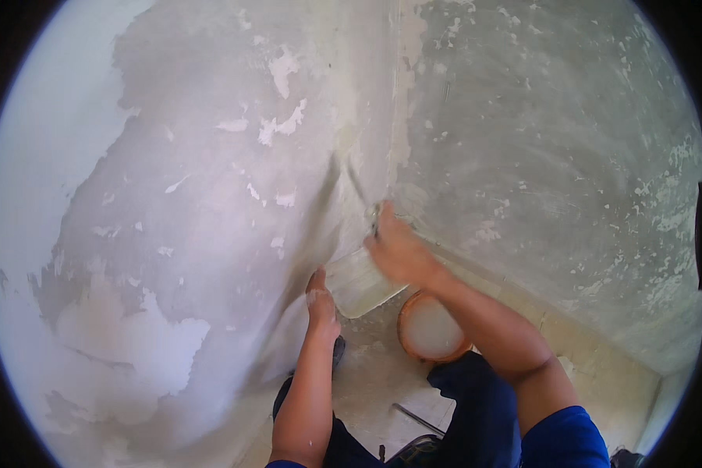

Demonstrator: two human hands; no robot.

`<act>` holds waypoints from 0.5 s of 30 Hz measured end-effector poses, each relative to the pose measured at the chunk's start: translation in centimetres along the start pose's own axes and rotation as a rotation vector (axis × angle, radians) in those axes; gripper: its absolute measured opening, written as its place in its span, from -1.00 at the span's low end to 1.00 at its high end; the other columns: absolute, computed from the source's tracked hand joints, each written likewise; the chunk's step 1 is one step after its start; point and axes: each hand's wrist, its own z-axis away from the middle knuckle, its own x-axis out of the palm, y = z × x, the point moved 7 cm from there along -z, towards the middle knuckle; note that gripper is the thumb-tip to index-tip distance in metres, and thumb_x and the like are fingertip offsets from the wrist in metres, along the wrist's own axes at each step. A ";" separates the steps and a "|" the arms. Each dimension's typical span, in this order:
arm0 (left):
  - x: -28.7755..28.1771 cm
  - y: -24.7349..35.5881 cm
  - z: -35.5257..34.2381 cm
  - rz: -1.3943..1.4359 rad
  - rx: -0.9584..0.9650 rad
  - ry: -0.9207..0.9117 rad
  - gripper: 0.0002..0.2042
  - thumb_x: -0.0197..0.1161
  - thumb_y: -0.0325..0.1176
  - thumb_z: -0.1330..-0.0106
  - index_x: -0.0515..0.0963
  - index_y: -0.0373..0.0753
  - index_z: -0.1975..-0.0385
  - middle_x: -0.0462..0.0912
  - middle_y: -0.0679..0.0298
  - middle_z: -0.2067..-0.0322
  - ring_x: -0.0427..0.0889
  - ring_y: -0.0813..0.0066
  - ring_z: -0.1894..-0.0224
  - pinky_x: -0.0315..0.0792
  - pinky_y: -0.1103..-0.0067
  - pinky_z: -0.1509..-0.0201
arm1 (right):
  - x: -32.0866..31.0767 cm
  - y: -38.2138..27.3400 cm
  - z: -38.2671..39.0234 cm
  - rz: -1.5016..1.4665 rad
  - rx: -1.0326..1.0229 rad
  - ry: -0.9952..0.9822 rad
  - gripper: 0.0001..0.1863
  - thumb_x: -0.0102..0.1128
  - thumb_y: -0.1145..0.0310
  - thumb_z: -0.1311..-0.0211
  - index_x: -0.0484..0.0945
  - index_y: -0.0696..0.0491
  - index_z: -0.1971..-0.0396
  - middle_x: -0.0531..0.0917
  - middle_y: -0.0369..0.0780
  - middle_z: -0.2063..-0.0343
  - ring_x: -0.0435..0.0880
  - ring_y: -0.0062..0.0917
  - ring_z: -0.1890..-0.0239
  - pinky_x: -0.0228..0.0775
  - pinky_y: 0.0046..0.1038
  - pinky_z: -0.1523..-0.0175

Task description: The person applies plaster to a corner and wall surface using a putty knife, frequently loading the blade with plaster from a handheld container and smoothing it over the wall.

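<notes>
My left hand (pixel 322 308) is closed on the left edge of a pale, round-cornered plastering board (pixel 359 292) smeared with wet putty. Over the board's far right side is my right hand (pixel 398 246), its fingers curled round a small tool (pixel 377 221). Only a dark part of that tool shows; motion blur and my fingers hide the rest. Both hands are low by the inside corner where two walls meet. A strip of damp-looking putty (pixel 352 140) runs up that corner above the board.
An orange bucket (pixel 402 331) of whitish liquid stands on the floor by my right knee. The left wall (pixel 203 226) and darker right wall (pixel 554 156) have patchy, flaked paint. A thin dark rod (pixel 417 419) lies between my legs.
</notes>
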 end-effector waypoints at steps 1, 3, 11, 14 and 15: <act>-0.3 -0.4 -0.1 0.019 -0.011 -0.007 -0.38 0.10 0.00 -0.53 0.32 -0.35 -0.39 0.45 0.13 -0.30 0.38 0.26 -0.34 0.21 0.37 -0.44 | -1.0 0.8 -1.5 -0.016 0.023 0.041 -0.39 0.08 0.39 -0.30 0.10 0.46 -0.18 0.63 0.32 0.32 0.66 0.24 0.15 0.48 0.13 0.00; -0.7 -0.6 -0.5 -0.025 0.007 0.023 -0.36 0.11 0.02 -0.52 0.30 -0.35 -0.40 0.44 0.11 -0.31 0.38 0.24 -0.35 0.21 0.37 -0.44 | -2.6 2.8 -4.8 -0.130 0.127 0.097 -0.47 0.09 0.38 -0.28 0.17 0.42 -0.10 0.66 0.25 0.36 0.71 0.13 0.28 0.55 0.05 0.14; -2.1 0.3 -1.3 -0.084 -0.035 0.043 -0.36 0.15 0.06 -0.49 0.34 -0.33 -0.37 0.51 0.11 -0.25 0.47 0.27 -0.28 0.29 0.39 -0.38 | 1.0 -0.5 -9.5 -0.256 0.173 -0.021 -0.41 0.04 0.42 -0.22 0.15 0.64 -0.06 0.66 0.23 0.41 0.76 -0.03 0.45 0.65 -0.17 0.36; -0.2 1.0 0.2 -0.038 -0.084 0.027 -0.41 0.16 0.06 -0.49 0.41 -0.29 -0.30 0.59 0.16 -0.18 0.55 0.32 -0.21 0.39 0.41 -0.30 | 6.7 -3.6 -6.7 -0.103 0.064 -0.104 -0.38 0.04 0.41 -0.23 0.13 0.66 -0.06 0.63 0.35 0.33 0.73 0.09 0.22 0.60 -0.06 0.05; -0.7 1.2 -0.4 0.004 -0.057 0.006 -0.43 0.16 0.06 -0.49 0.43 -0.28 -0.28 0.61 0.17 -0.16 0.57 0.33 -0.20 0.41 0.41 -0.28 | 7.5 -4.5 -5.4 -0.049 -0.005 -0.142 -0.40 0.05 0.40 -0.24 0.14 0.65 -0.05 0.61 0.37 0.30 0.72 0.11 0.22 0.59 -0.07 0.03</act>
